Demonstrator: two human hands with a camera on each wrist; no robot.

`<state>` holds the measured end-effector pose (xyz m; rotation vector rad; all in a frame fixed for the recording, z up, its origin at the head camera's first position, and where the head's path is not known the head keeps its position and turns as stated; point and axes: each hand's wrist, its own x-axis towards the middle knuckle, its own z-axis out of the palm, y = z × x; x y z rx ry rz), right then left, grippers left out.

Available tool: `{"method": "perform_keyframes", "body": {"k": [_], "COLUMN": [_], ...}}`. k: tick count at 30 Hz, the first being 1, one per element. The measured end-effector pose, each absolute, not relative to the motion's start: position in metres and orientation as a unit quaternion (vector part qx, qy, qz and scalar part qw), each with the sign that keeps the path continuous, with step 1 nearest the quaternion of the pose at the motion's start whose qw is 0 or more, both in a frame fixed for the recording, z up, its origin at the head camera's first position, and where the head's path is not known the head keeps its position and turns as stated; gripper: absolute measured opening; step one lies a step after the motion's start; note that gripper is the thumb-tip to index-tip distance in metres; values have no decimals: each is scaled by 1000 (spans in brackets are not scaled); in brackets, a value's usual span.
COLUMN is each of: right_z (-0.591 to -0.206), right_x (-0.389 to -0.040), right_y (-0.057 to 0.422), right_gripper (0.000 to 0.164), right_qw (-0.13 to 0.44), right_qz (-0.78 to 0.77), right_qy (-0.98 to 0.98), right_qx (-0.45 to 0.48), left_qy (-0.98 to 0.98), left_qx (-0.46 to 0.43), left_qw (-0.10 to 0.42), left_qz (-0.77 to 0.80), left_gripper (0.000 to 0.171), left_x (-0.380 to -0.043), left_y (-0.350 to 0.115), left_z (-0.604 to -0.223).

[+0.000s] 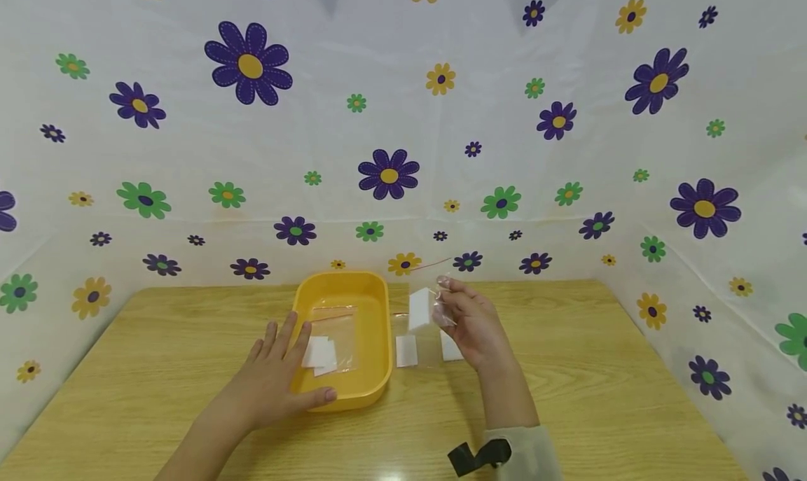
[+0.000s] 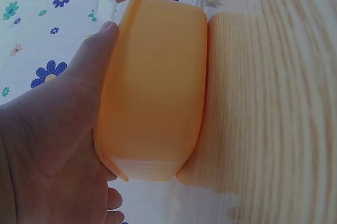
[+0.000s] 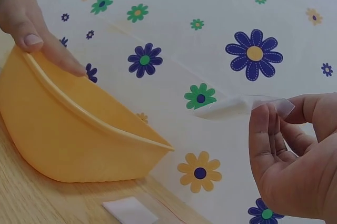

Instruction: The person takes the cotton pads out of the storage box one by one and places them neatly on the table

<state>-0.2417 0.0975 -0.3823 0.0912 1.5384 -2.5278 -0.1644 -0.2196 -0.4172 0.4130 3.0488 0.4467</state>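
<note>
The table (image 1: 599, 390) carries the yellow tray (image 1: 372, 341) near its far edge. The left hand (image 1: 277, 379), fingers spread, rests on the tray's left rim, presumably steadying it. The right hand (image 1: 474, 323) pinches a clear packet (image 1: 419, 311) raised beyond the right rim, apparently for clearance.

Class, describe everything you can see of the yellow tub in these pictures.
The yellow tub is rounded-rectangular and open-topped, with smooth walls and an outward-turned rim. It looks like plain plastic. It stands upright on the wooden table, its long sides running away from the person. The left hand rests on its rim, thumb at the near end, fingers spread over the left side. Inside lie clear plastic with red lines and overlapping white pieces.
</note>
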Motion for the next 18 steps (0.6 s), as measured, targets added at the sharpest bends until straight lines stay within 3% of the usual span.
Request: {"method": "perform_keyframes", "body": {"k": [14,18], "right_z": [-383,-383], "right_x": [-245,-246], "right_y": [113,117], "right_gripper": [29,25], "right_qw": [72,69], "right_qz": [-849,-852], "right_qy": [521,516], "right_qx": [45,56], "left_qy": [980,980], "left_qx": [135,134], "left_qw": [10,14], "left_qz": [143,146], "left_gripper": [117,117], "left_x": [-164,-163], "left_y": [-219,-219], "left_z": [-417,-416]}}
